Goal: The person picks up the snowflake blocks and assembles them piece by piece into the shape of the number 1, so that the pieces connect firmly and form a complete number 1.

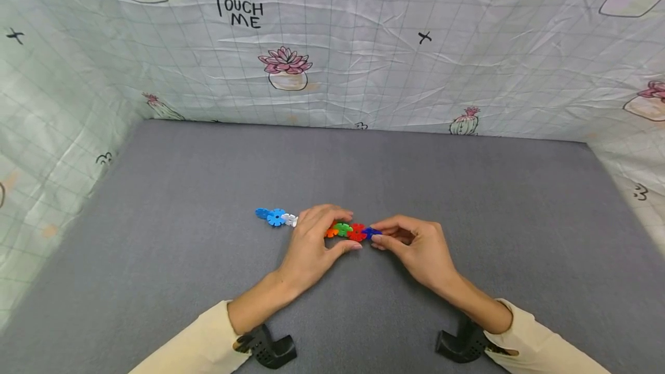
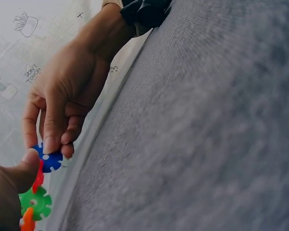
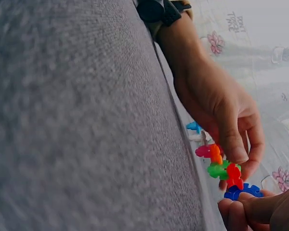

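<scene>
A chain of flower-shaped plastic discs runs across the grey surface, from a light blue disc [image 1: 276,217] through a white disc [image 1: 290,220] to orange, green [image 1: 343,229] and red [image 1: 357,232] ones. At its right end my right hand [image 1: 423,250] pinches a dark blue disc [image 3: 250,190], which meets the red disc. My left hand [image 1: 312,244] arches over the middle of the chain and hides part of it. Its thumb and index finger stand on either side of the orange and green discs, with gaps showing. A pink disc [image 3: 202,151] appears in the right wrist view.
The grey cloth-covered table [image 1: 208,172] extends around both hands. A pale printed curtain [image 1: 353,45] hangs along its back and sides. Each wrist wears a black camera mount [image 1: 270,348] below the sleeve cuff.
</scene>
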Demonstrator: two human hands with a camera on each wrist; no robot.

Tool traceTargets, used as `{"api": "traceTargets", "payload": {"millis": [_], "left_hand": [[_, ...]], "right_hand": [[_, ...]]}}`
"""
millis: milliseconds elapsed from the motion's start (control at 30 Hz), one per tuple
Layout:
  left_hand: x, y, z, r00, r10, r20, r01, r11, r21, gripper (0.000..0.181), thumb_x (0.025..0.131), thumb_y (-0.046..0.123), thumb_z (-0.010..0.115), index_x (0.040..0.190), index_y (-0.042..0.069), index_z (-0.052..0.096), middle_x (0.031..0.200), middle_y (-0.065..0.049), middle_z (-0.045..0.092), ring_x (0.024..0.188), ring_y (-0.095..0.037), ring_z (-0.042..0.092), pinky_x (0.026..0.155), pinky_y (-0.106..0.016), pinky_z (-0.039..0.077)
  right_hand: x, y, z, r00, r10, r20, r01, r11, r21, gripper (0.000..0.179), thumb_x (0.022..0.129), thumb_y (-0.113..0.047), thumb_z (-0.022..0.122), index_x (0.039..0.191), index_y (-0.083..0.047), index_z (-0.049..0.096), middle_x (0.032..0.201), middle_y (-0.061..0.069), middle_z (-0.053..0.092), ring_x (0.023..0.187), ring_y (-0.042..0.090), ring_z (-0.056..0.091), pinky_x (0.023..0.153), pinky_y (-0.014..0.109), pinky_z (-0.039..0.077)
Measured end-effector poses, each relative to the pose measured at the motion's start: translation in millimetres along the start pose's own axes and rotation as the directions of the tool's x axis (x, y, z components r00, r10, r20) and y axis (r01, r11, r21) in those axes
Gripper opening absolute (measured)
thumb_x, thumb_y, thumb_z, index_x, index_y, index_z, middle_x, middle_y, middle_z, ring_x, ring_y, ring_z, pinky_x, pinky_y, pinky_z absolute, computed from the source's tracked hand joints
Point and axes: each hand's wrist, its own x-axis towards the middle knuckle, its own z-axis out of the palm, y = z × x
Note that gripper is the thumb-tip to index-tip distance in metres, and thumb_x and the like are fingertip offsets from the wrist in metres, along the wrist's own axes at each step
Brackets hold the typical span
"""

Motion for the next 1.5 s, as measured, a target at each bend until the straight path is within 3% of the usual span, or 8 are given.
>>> {"api": "traceTargets", "payload": {"millis": [167,367,533,667,800,1000,1167,1500], "left_hand": [[6.9,2.4,-14.5,1.0,0.001,0.024,-0.002,0.998,0.057,0.031,0.078,0.021,0.081,0.102,0.007,0.067,0.113,-0.007,0.064,0.111,-0.019,0.052,0.085,-0.039,0.037],[15.3,-7.2,-53.9,0.993,-0.071,0.095,0.054,0.984,0.169,0.022,0.081,0.008,0.076,0.102,0.01,0.07,0.106,0.0,0.065,0.1,-0.019,0.054,0.079,-0.038,0.036],[17.3,-24.0,-89.4,0.961,-0.183,0.208,0.135,0.965,0.225,0.025,0.082,0.006,0.075,0.106,0.01,0.071,0.107,-0.002,0.065,0.1,-0.023,0.053,0.083,-0.043,0.041],[16.3,-36.6,-105.0,0.932,-0.229,0.282,0.169,0.96,0.222,0.024,0.084,0.005,0.072,0.108,0.009,0.071,0.107,-0.003,0.065,0.1,-0.024,0.055,0.085,-0.045,0.043],[14.3,-43.5,-108.5,0.921,-0.231,0.314,0.178,0.966,0.19,0.023,0.083,0.002,0.073,0.105,0.012,0.072,0.099,0.001,0.066,0.094,-0.02,0.058,0.082,-0.04,0.045],[12.9,-44.7,-104.5,0.923,-0.206,0.326,0.174,0.977,0.124,0.025,0.081,-0.001,0.074,0.101,0.015,0.074,0.089,0.005,0.065,0.08,-0.012,0.057,0.073,-0.035,0.047],[9.0,-47.2,-98.5,0.924,-0.218,0.314,0.196,0.976,0.098,0.024,0.082,0.001,0.074,0.1,0.016,0.075,0.091,0.007,0.068,0.079,-0.01,0.058,0.07,-0.032,0.047],[4.4,-44.9,-92.3,0.93,-0.227,0.29,0.202,0.973,0.114,0.025,0.082,0.005,0.074,0.105,0.013,0.075,0.095,0.005,0.069,0.078,-0.01,0.058,0.067,-0.031,0.048]], "right_hand": [[1.0,3,-4,0.998,0.061,-0.003,-0.061,0.998,0.013,0.016,0.08,-0.004,0.075,0.096,-0.008,0.073,0.08,0.003,0.071,0.066,0.011,0.069,0.057,0.026,0.054],[2.7,4,-7,0.992,0.126,0.009,-0.127,0.991,0.035,0.016,0.084,-0.007,0.073,0.099,-0.01,0.073,0.082,0.005,0.071,0.069,0.012,0.069,0.06,0.028,0.055],[5.1,4,-8,0.986,0.165,0.008,-0.165,0.985,0.058,0.016,0.085,-0.004,0.071,0.101,-0.008,0.073,0.082,0.005,0.071,0.071,0.014,0.07,0.061,0.029,0.055],[6.5,5,-9,0.985,0.175,0.009,-0.175,0.983,0.053,0.018,0.085,-0.002,0.07,0.102,-0.008,0.073,0.082,0.002,0.07,0.071,0.015,0.07,0.062,0.03,0.055],[8.0,6,-11,0.985,0.17,0.012,-0.171,0.985,0.034,0.018,0.085,-0.005,0.071,0.103,-0.009,0.073,0.082,0.001,0.07,0.071,0.014,0.07,0.062,0.03,0.055],[11.8,9,-12,0.983,0.184,0.012,-0.184,0.983,0.021,0.018,0.085,-0.008,0.071,0.103,-0.008,0.073,0.082,0.003,0.07,0.07,0.015,0.07,0.062,0.029,0.055],[16.4,11,-11,0.974,0.227,0.024,-0.229,0.968,0.101,0.02,0.086,-0.004,0.07,0.106,-0.004,0.071,0.084,0.009,0.07,0.073,0.019,0.07,0.064,0.031,0.055],[22.9,14,-15,0.964,0.263,0.03,-0.264,0.952,0.152,0.021,0.087,-0.008,0.069,0.108,-0.002,0.07,0.086,0.012,0.069,0.075,0.023,0.07,0.068,0.032,0.055]]}}
